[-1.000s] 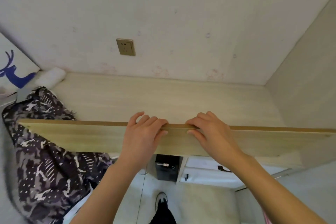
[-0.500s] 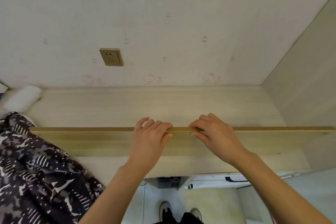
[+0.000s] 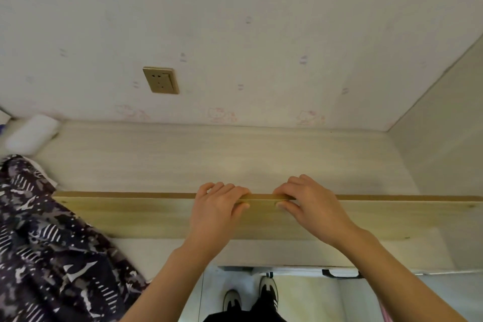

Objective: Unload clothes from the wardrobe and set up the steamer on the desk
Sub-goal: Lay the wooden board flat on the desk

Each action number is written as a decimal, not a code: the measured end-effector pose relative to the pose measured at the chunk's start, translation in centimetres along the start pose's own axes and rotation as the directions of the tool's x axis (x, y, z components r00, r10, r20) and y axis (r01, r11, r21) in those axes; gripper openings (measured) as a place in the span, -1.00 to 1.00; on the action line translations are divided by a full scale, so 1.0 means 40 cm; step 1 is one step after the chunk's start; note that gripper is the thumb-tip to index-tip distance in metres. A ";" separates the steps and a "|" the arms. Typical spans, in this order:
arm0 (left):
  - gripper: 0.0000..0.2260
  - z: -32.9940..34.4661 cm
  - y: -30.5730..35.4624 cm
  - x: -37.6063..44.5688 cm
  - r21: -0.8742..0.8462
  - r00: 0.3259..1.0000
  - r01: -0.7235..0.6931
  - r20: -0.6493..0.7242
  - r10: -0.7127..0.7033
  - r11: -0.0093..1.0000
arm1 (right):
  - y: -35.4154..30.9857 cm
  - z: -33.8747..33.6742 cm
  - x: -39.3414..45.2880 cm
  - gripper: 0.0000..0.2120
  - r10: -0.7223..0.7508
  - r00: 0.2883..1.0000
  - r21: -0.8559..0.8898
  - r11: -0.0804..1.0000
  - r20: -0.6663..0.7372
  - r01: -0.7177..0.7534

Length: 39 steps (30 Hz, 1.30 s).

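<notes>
- Left hand (image 3: 218, 210) and right hand (image 3: 311, 205) sit side by side, fingers curled over the top edge of the long pale wooden board (image 3: 146, 217)
- Board stands on edge across the light wooden bench (image 3: 209, 157)
- Dark patterned garment (image 3: 44, 251) lies heaped well left of both hands

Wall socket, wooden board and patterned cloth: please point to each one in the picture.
Wall socket (image 3: 161, 80), head view, middle of its faceplate.
Wooden board (image 3: 146, 214), head view, front face left of the hands.
Patterned cloth (image 3: 52, 256), head view, middle of the dark fabric.
</notes>
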State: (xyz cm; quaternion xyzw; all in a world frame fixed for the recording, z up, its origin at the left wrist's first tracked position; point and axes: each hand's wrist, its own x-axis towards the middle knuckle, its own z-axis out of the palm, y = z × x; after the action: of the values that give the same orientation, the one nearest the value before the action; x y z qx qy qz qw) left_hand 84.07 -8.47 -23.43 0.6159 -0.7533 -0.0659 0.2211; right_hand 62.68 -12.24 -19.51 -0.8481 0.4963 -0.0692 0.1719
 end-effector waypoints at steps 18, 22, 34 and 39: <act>-0.39 0.096 -0.009 0.033 0.245 0.960 0.280 -0.070 -0.271 0.928 | 0.074 -0.005 0.177 -0.80 -0.020 0.996 -0.010 1.000 0.089 0.021; -0.36 0.138 -0.047 0.050 0.235 0.947 0.316 -0.019 -0.321 0.919 | 0.090 0.004 0.239 -0.75 -0.009 0.990 -0.045 0.999 0.139 0.015; -0.41 0.325 -0.173 0.029 0.278 0.893 0.344 0.199 -0.404 0.897 | 0.188 0.160 0.423 -0.41 0.115 0.953 -0.163 0.984 0.280 -0.071; -0.41 0.372 -0.206 0.039 0.295 0.844 0.388 0.266 -0.465 0.873 | 0.224 0.215 0.472 -0.40 0.149 0.916 -0.101 0.988 0.372 -0.119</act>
State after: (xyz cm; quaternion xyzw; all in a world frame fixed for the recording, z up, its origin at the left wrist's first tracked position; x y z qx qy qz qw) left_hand 85.08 -14.46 -39.38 0.7702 -0.6249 -0.1279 -0.0008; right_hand 67.23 -30.67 -31.73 -0.8155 0.5129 0.1267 0.2362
